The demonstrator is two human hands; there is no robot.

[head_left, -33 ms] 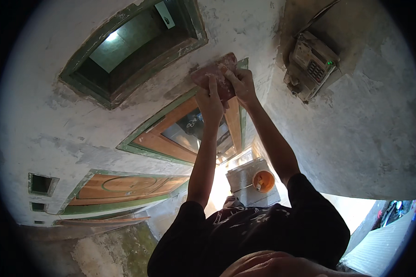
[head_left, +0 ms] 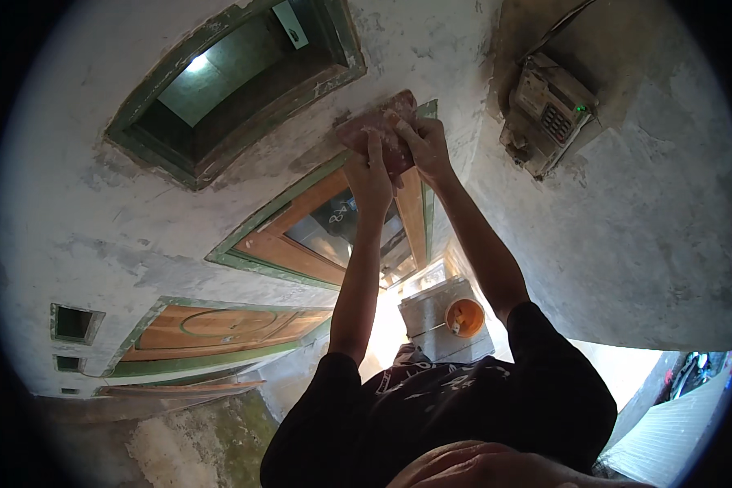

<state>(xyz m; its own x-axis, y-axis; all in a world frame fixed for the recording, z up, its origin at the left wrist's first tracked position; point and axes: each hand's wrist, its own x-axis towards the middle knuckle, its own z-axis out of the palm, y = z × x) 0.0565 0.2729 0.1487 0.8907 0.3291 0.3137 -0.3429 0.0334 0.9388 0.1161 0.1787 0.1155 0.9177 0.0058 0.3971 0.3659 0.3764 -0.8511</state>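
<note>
Gripping a flat reddish-brown block (head_left: 393, 154) from two sides, with fingers (head_left: 374, 152) curled closed around its edges. With the left hand (head_left: 368, 180), clasping the lower edge, thumb pointing up along the near face. With the right hand (head_left: 431, 153), clasping the right side, thumb slanted up and leftward across the same face. Mostly hidden behind the block, beyond the thumbs. Held high before the pale plastered wall (head_left: 179, 215), at the top corner of a green-edged door frame (head_left: 281, 254) with glass inside; cannot tell touching the wall from just apart.

Reaching up with both forearms bare below dark short sleeves (head_left: 545, 350). Farther out to the upper left, a deep wall opening (head_left: 189, 175) with a worn dark-green frame. To the right, on the adjoining wall, a dusty box (head_left: 549, 118) with a keypad and a small green light. Well below, near the torso, an orange bucket (head_left: 474, 320) on a grey bench (head_left: 423, 315), holding something pale. At lower left, a wooden panel (head_left: 211, 327) edged in green, just beside small square openings (head_left: 73, 324). At lower right, a pale ribbed sheet (head_left: 667, 431).
</note>
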